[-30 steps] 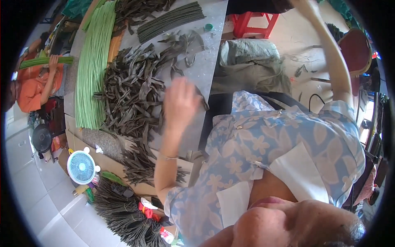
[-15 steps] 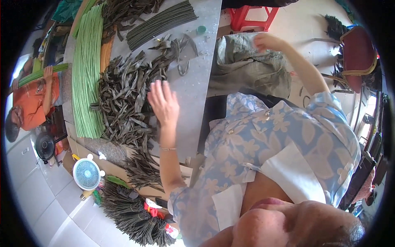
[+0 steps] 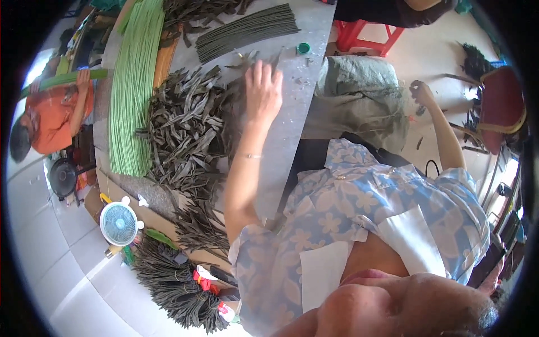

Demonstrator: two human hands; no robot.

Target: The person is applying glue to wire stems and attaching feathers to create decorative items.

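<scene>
Resting flat and released, the left hand (image 3: 263, 92) lay at the upper centre on dark, crinkled leaf strips (image 3: 185, 126) heaped on the grey table (image 3: 297, 121). Right hand (image 3: 420, 92), upper right, pinched thin fibres from the lumpy grey sack (image 3: 359, 98).

Grey table (image 3: 292, 129): dark leaf pile (image 3: 185, 129), green stems (image 3: 132, 84), dark stick bundle (image 3: 247, 31).

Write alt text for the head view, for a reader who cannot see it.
A person's left hand reaches flat across a grey table beside a pile of dark leaf-shaped strips, while the right hand is out over a grey-green sack. Green rods lie along the table's far side.
</scene>
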